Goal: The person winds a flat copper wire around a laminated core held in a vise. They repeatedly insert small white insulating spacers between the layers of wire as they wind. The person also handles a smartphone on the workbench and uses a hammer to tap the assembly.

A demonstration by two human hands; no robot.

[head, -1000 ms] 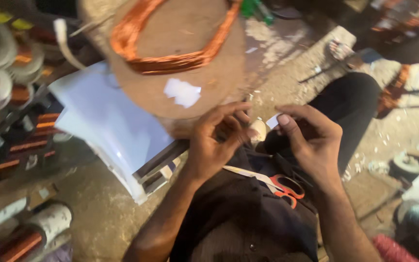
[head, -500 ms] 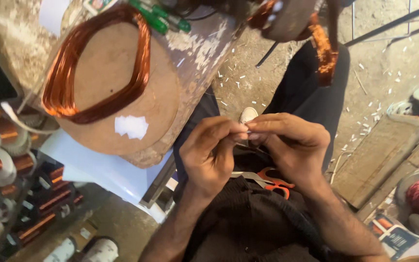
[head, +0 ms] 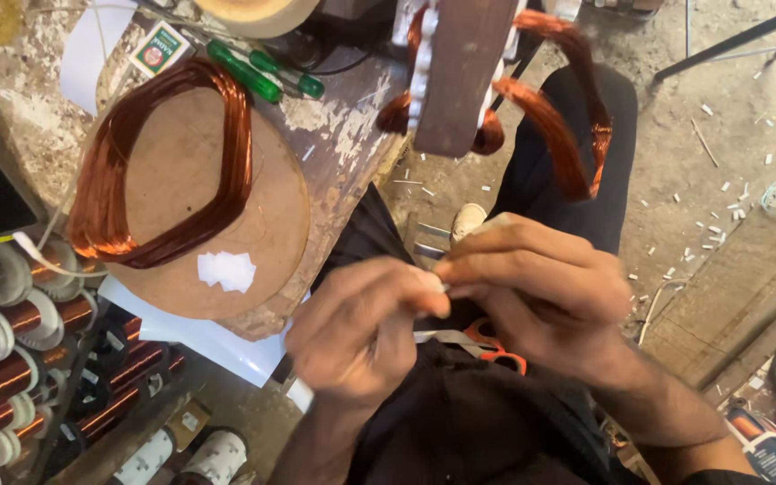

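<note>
My left hand (head: pixel 361 337) and my right hand (head: pixel 541 287) meet over my lap, fingertips pinched together on a small white paper strip (head: pixel 442 286) that is mostly hidden by the fingers. Orange-handled scissors (head: pixel 487 346) lie on my dark trousers just below the hands. A coil of copper wire (head: pixel 163 166) rests on a round wooden board (head: pixel 267 224) to the left, beside small white paper pieces (head: pixel 226 269).
A worn wooden bench (head: pixel 352 135) holds green-handled screwdrivers (head: pixel 267 76). A wooden former with copper coils (head: pixel 496 81) hangs above my knees. Spools of copper wire (head: pixel 11 359) fill the lower left. White sheets (head: pixel 217 346) lie under the board. Paper scraps litter the floor (head: pixel 720 162).
The view has swung downward and to the right, so the board and coil sit further left. My hands have drawn closer together around the white strip.
</note>
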